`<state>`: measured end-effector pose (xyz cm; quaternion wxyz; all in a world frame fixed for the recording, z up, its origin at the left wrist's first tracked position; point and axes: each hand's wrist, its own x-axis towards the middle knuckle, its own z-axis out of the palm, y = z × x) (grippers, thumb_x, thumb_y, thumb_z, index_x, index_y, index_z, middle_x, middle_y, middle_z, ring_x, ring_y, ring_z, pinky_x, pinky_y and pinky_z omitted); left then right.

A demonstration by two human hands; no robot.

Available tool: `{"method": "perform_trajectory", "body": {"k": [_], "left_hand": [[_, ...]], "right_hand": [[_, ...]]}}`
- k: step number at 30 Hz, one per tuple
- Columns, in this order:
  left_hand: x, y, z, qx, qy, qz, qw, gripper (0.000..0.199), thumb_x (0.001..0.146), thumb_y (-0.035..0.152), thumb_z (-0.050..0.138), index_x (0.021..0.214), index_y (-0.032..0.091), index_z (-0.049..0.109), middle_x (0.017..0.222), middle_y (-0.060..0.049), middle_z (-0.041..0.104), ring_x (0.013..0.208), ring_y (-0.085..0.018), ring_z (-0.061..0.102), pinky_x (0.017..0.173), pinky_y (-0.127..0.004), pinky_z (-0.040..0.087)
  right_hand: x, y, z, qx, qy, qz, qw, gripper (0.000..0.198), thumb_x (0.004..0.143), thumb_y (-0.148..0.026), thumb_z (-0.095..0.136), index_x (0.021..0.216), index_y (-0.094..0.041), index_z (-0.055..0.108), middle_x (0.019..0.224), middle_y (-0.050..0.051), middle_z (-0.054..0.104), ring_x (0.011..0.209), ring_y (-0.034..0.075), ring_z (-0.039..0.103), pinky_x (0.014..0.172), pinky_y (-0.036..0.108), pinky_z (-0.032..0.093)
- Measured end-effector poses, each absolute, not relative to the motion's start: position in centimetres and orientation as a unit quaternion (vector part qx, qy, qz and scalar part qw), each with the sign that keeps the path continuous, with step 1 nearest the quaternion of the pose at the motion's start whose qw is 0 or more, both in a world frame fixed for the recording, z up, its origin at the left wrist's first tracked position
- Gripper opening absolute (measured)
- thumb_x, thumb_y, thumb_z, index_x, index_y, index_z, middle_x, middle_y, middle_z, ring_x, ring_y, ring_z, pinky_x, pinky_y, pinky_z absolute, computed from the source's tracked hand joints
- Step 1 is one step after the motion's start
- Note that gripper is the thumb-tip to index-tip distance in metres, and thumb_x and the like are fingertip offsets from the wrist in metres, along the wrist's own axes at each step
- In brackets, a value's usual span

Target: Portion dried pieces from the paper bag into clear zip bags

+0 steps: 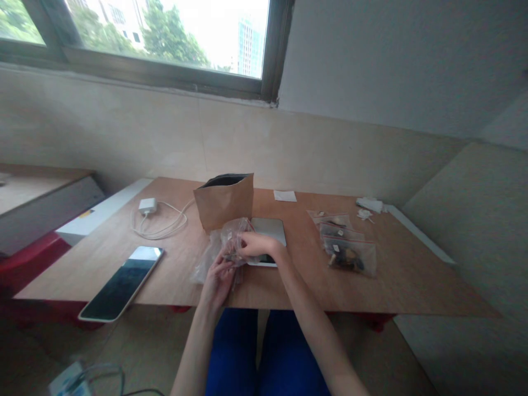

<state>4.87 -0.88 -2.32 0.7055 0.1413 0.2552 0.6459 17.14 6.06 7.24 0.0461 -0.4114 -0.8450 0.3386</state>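
Observation:
A clear plastic bag is between my two hands, near the table's front edge. My left hand is closed around the lower part of the bag. My right hand reaches over from the right, its fingers bent at the bag's upper part and partly covered by the film; what they hold, if anything, is hidden. More crumpled clear plastic lies to the left of my hands. A flat silver device like a small scale lies under my right wrist. Behind the bag stands an open brown paper pouch.
Several zip bags with small dark and tan pieces lie at right. A phone overhangs the front edge at left, near a white charger with cable. White paper and scraps lie at the back.

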Motion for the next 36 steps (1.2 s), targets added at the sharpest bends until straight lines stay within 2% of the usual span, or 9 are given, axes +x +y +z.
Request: {"method": "perform_trajectory", "body": {"k": [6,11,15,20,24,29,36], "left_hand": [[5.0,-0.7,-2.3,0.124,0.27,0.658,0.692,0.049,0.071,-0.004,0.053,0.114,0.018,0.06,0.104,-0.006,0.068,0.085,-0.013,0.066,0.077,-0.02,0.052],[5.1,-0.6,-2.1,0.117,0.279,0.679,0.669,0.045,0.075,-0.006,0.048,0.111,0.017,0.062,0.102,-0.007,0.069,0.085,-0.013,0.066,0.078,-0.019,0.052],[5.1,-0.5,-2.1,0.112,0.284,0.687,0.66,0.04,0.076,-0.004,0.048,0.107,0.016,0.064,0.099,-0.007,0.069,0.082,-0.012,0.067,0.075,-0.018,0.053],[5.0,-0.5,-2.1,0.106,0.284,0.687,0.661,0.044,0.075,-0.006,0.047,0.111,0.017,0.061,0.097,-0.006,0.068,0.081,-0.011,0.066,0.076,-0.017,0.052],[5.0,-0.5,-2.4,0.114,0.277,0.686,0.663,0.043,0.077,-0.005,0.047,0.111,0.017,0.061,0.099,-0.006,0.068,0.082,-0.01,0.066,0.077,-0.017,0.052],[5.0,-0.3,-2.8,0.105,0.286,0.691,0.655,0.042,0.077,-0.003,0.047,0.112,0.016,0.06,0.099,-0.006,0.068,0.083,-0.01,0.065,0.077,-0.017,0.051],[5.2,-0.2,-2.5,0.107,0.305,0.706,0.63,0.038,0.076,-0.003,0.048,0.104,0.016,0.064,0.097,-0.004,0.069,0.08,-0.009,0.065,0.076,-0.015,0.049]], "right_hand": [[17.5,6.2,7.2,-0.39,-0.845,0.366,0.026,0.013,0.07,-0.011,0.057,0.082,-0.014,0.062,0.072,0.0,0.065,0.062,0.011,0.055,0.053,0.018,0.04],[17.2,5.9,6.5,-0.352,-0.849,0.387,0.077,0.02,0.071,-0.016,0.064,0.09,-0.014,0.058,0.081,0.002,0.064,0.068,0.012,0.056,0.059,0.019,0.044],[17.2,5.9,5.7,-0.35,-0.838,0.408,0.089,0.024,0.073,-0.018,0.064,0.096,-0.014,0.057,0.081,0.002,0.064,0.07,0.013,0.058,0.061,0.021,0.046],[17.5,6.4,5.0,-0.345,-0.821,0.441,0.108,0.016,0.075,-0.013,0.059,0.091,-0.013,0.062,0.077,0.002,0.065,0.068,0.013,0.06,0.062,0.021,0.047],[17.7,6.6,5.0,-0.362,-0.799,0.458,0.146,0.019,0.075,-0.007,0.056,0.092,-0.012,0.064,0.08,0.004,0.066,0.065,0.012,0.06,0.057,0.02,0.046],[17.8,6.6,5.3,-0.384,-0.784,0.447,0.194,0.02,0.073,-0.009,0.061,0.093,-0.009,0.065,0.085,0.007,0.067,0.071,0.014,0.061,0.057,0.02,0.046],[17.4,6.2,4.2,-0.346,-0.819,0.427,0.162,0.018,0.073,-0.009,0.061,0.09,-0.01,0.066,0.089,0.006,0.067,0.074,0.014,0.059,0.063,0.022,0.045]]}}
